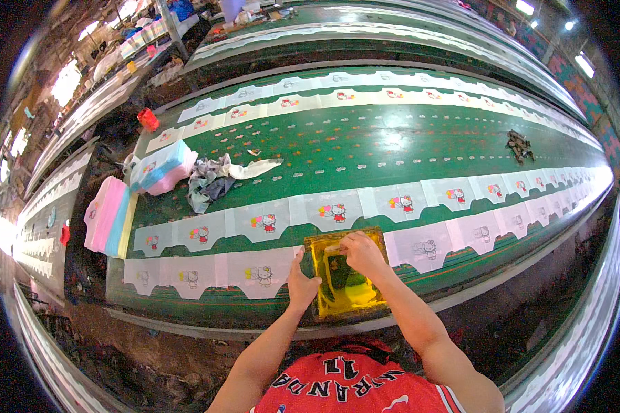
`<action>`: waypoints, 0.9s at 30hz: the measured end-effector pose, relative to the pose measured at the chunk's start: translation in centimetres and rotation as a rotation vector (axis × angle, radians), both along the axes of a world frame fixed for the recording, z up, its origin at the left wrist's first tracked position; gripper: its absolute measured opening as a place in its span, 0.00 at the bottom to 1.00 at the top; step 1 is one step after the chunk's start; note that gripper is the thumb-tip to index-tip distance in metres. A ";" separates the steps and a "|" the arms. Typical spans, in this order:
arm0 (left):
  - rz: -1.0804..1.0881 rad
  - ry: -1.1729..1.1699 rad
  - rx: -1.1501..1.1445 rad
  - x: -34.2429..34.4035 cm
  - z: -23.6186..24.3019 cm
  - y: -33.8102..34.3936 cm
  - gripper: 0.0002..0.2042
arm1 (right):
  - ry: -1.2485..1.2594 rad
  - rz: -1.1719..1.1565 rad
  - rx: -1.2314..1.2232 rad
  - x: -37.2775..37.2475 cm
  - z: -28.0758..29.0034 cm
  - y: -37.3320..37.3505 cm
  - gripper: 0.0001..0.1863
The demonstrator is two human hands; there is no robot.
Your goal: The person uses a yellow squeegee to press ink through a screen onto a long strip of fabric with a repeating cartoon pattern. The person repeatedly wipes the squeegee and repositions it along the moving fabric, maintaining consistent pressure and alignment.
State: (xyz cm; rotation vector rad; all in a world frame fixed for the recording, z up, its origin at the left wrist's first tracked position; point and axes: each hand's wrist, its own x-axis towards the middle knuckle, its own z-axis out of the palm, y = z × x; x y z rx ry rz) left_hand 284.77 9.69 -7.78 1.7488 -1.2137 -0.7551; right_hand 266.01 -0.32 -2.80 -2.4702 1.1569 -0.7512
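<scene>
Where the green table (303, 138) begins at the left, a stack of pink, blue and yellow cloth pieces (107, 213) stands at its end, with a blue-and-pink stack (162, 167) just beside it, presumably piled there to leave the long surface free for laying pieces out. Near these are a red container (147, 120), its contents too small to tell, and some crumpled rags (210, 182). Two near rows of cloth run rightward, edge to edge, probably so that each figure falls at an even spacing: a far row (334, 212) with coloured cartoon cats, and a pink near row (207, 274) with fainter ones.

At the near row, the left hand (302, 283) has its thumb spread from its fingers along the left edge of a yellow frame (357, 306), likely to keep it from sliding. The frame lies on the table in line with the pink pieces (whatever is underneath is hidden). Over its upper part, the right hand (359, 252) has its fingers bunched, pinching a pale strip (332, 248) mostly covered by the knuckles; its full shape cannot be made out. Farther right sits a dark clump (520, 147), hard to identify, and beyond it the rows shrink into glare.
</scene>
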 end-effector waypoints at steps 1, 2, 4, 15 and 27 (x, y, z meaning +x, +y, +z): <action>-0.001 0.004 0.003 -0.2 0.0 0.1 0.40 | 0.037 -0.008 0.004 -0.4 -0.5 1.0 0.10; 0.004 0.006 0.001 -0.2 0.4 0.0 0.40 | 0.073 -0.010 0.003 -0.6 -0.9 2.0 0.10; 0.006 -0.016 0.009 -0.3 0.5 0.0 0.40 | 0.042 0.016 -0.018 -2.0 -0.8 6.2 0.13; 0.051 -0.001 -0.036 -4.4 3.4 -0.7 0.39 | 0.029 0.074 0.001 -8.4 1.4 11.1 0.17; 0.034 0.041 -0.001 -23.0 2.1 -5.3 0.41 | 0.047 0.028 0.074 -26.5 2.2 5.9 0.15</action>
